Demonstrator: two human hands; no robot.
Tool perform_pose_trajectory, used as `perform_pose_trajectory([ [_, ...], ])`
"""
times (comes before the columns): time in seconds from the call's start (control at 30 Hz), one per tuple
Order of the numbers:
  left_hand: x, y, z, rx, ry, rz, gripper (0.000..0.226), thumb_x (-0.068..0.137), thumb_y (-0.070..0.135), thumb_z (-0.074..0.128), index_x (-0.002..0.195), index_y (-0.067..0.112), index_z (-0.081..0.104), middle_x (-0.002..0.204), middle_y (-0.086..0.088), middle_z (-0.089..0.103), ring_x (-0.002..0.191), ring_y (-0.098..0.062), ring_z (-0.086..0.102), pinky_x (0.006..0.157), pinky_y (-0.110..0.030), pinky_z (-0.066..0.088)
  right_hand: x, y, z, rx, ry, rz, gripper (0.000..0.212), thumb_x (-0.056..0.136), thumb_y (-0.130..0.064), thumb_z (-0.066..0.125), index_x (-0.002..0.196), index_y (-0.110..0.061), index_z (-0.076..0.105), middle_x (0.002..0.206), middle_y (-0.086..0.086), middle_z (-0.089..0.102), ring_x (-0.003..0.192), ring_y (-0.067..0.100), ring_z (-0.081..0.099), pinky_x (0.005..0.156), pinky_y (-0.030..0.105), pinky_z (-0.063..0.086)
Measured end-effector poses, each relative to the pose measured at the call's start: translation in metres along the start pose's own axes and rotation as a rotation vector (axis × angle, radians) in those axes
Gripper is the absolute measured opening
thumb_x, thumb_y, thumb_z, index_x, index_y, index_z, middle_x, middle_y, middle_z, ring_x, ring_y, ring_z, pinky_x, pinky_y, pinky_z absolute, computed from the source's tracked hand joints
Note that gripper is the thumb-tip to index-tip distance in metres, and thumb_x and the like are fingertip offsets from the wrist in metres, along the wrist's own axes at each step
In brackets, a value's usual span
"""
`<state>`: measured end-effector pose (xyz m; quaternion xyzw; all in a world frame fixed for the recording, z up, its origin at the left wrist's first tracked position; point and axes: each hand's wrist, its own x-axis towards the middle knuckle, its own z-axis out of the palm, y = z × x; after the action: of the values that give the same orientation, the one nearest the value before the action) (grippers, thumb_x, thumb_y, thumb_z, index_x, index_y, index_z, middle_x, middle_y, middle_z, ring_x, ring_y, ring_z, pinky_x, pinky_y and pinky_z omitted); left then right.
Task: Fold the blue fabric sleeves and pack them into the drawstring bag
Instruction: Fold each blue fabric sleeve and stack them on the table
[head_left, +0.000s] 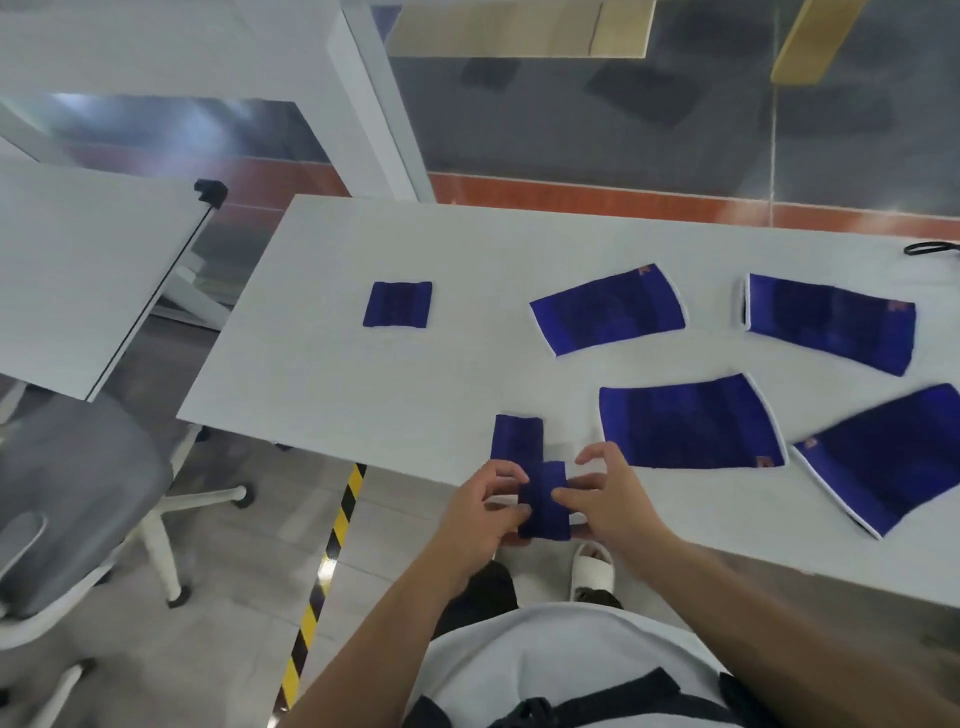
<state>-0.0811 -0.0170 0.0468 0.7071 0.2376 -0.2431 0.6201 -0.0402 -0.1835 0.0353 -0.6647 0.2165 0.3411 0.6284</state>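
A small blue fabric sleeve (544, 501) is at the table's near edge, pinched between my left hand (485, 512) and my right hand (602, 493). Just behind it lies another narrow blue sleeve (514, 436). A folded square blue sleeve (397, 304) rests at the far left of the table. Several larger flat blue sleeves with white trim lie to the right: one at centre back (608, 309), one at far right back (831, 322), one in the middle (688, 423), one at the right edge (888, 457). A black cord (930, 248) shows at the far right; no bag body is visible.
The white table (337, 374) has its near edge at my waist. A grey office chair (78, 499) stands to the left on the floor. Yellow-black tape (332, 540) runs along the floor. A second white tabletop (78, 270) is at the left.
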Motion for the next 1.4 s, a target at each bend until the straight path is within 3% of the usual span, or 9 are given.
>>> perform_pose_trajectory([
  [0.17,0.014,-0.006,-0.018,0.082,0.045,0.041,0.032,0.091,-0.003,0.063,0.108,0.023,0.067,0.111,0.006,0.067,0.095,-0.012,0.067,0.075,-0.022,0.058,0.016,0.003,0.014,-0.171,0.001,-0.059,0.017,0.088,0.002,0.068,0.089,-0.014,0.062,0.102,0.010,0.069,0.092,0.031,0.070,0.076,0.048,0.063],
  [0.33,0.046,0.007,-0.035,0.161,0.029,0.109,0.039,0.091,-0.005,0.062,0.121,0.020,0.064,0.117,0.001,0.065,0.100,-0.016,0.067,0.084,-0.032,0.061,0.035,-0.018,0.028,-0.236,0.072,-0.129,0.020,0.087,0.003,0.068,0.086,-0.017,0.066,0.098,0.005,0.068,0.083,0.021,0.069,0.072,0.032,0.062],
  [0.47,0.072,0.012,-0.046,0.198,0.042,0.122,0.043,0.088,-0.007,0.062,0.120,0.021,0.064,0.116,-0.002,0.067,0.092,-0.017,0.070,0.080,-0.031,0.061,0.056,-0.029,0.042,-0.311,0.138,-0.138,0.025,0.085,0.003,0.068,0.083,-0.022,0.065,0.095,0.002,0.067,0.084,0.024,0.068,0.075,0.041,0.062],
  [0.73,0.084,-0.003,-0.044,0.350,0.092,0.217,0.042,0.090,0.001,0.063,0.126,0.022,0.063,0.120,0.005,0.064,0.092,-0.007,0.063,0.071,-0.005,0.049,0.059,-0.016,0.057,-0.403,0.251,-0.192,0.022,0.086,0.001,0.063,0.092,-0.020,0.064,0.098,-0.001,0.065,0.086,0.014,0.064,0.076,0.033,0.058],
  [0.9,0.089,-0.011,-0.045,0.463,0.076,0.304,0.041,0.093,0.005,0.062,0.131,0.021,0.061,0.127,-0.001,0.058,0.099,-0.013,0.062,0.083,-0.014,0.052,0.060,-0.012,0.061,-0.478,0.297,-0.227,0.019,0.088,-0.004,0.065,0.095,-0.022,0.061,0.105,-0.002,0.059,0.088,0.009,0.058,0.070,0.013,0.045],
  [1.0,0.091,-0.010,-0.047,0.505,0.088,0.343,0.037,0.097,0.014,0.059,0.134,0.022,0.059,0.133,-0.002,0.050,0.114,-0.018,0.057,0.095,-0.030,0.055,0.054,-0.011,0.061,-0.509,0.299,-0.265,0.016,0.090,-0.010,0.067,0.098,-0.023,0.061,0.114,-0.005,0.053,0.101,0.012,0.054,0.087,0.021,0.049],
  [1.2,0.089,-0.016,-0.048,1.022,0.101,0.548,0.053,0.105,0.043,0.032,0.154,0.024,0.027,0.164,0.002,0.020,0.152,-0.020,0.014,0.119,-0.032,0.007,0.049,-0.002,0.034,-1.033,0.192,-0.620,0.039,0.097,-0.021,0.059,0.136,-0.016,0.057,0.153,0.001,0.045,0.146,0.023,0.033,0.117,0.044,0.029],
  [1.3,0.097,-0.030,-0.049,1.244,0.011,0.524,0.059,0.106,0.047,0.018,0.159,0.026,0.003,0.167,0.006,-0.001,0.153,-0.024,-0.006,0.122,-0.041,-0.008,0.056,0.007,0.020,-1.360,0.089,-0.661,0.044,0.100,-0.030,0.045,0.143,-0.019,0.051,0.156,-0.001,0.042,0.149,0.024,0.028,0.117,0.053,0.029],
  [1.4,0.105,-0.035,-0.055,1.328,-0.028,0.525,0.060,0.103,0.049,0.002,0.158,0.025,-0.004,0.167,0.006,-0.005,0.153,-0.025,-0.009,0.120,-0.044,-0.013,0.061,0.008,0.017,-1.497,0.052,-0.602,0.051,0.099,-0.041,0.029,0.142,-0.023,0.052,0.153,-0.004,0.046,0.147,0.024,0.033,0.114,0.058,0.030],
])
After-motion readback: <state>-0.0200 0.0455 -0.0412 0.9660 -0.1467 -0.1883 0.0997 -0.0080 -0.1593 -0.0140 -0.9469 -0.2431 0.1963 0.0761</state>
